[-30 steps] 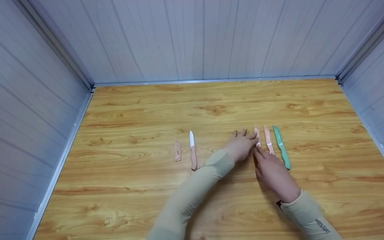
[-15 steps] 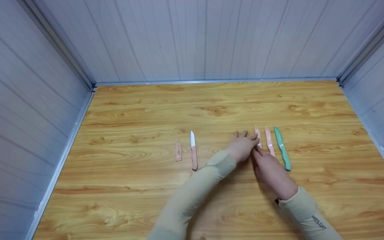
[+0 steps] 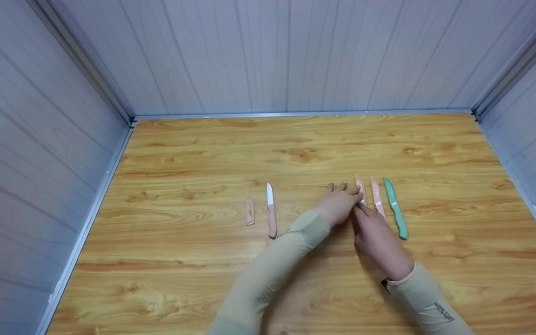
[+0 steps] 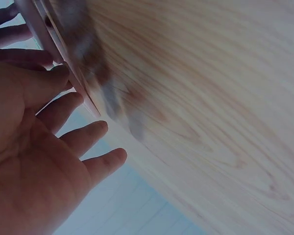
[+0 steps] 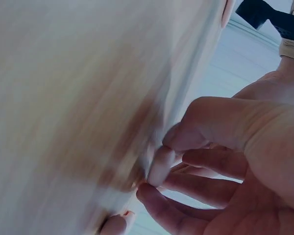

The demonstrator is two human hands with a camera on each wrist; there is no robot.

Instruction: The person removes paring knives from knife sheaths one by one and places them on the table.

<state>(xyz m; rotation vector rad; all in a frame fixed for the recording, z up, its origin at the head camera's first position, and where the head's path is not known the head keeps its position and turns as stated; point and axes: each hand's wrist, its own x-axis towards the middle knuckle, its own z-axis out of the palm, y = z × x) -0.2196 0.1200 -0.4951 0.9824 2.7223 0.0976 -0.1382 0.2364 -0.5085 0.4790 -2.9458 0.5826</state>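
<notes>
In the head view, my left hand (image 3: 338,205) reaches across to the leftmost sheathed pink knife (image 3: 359,183), its thumb and forefinger pinching the sheath part. The other left fingers spread loosely in the left wrist view. My right hand (image 3: 378,235) pinches the same knife's handle (image 5: 160,165) between thumb and fingers, covering most of it from above. The knife stays low at the tabletop. Just right of it lie a second sheathed pink knife (image 3: 376,190), its lower handle behind my right hand, and a sheathed green knife (image 3: 395,209).
Left of my hands lies a bare knife (image 3: 271,211) with a white blade and pink handle. Beside it is a loose pink sheath (image 3: 250,211). The wooden tabletop (image 3: 193,260) is bounded by pale panel walls (image 3: 268,60) at the back and sides.
My right wrist has shifted slightly left, with the fingers staying at the pink knife's handle. My left hand and the other knives hold their places.
</notes>
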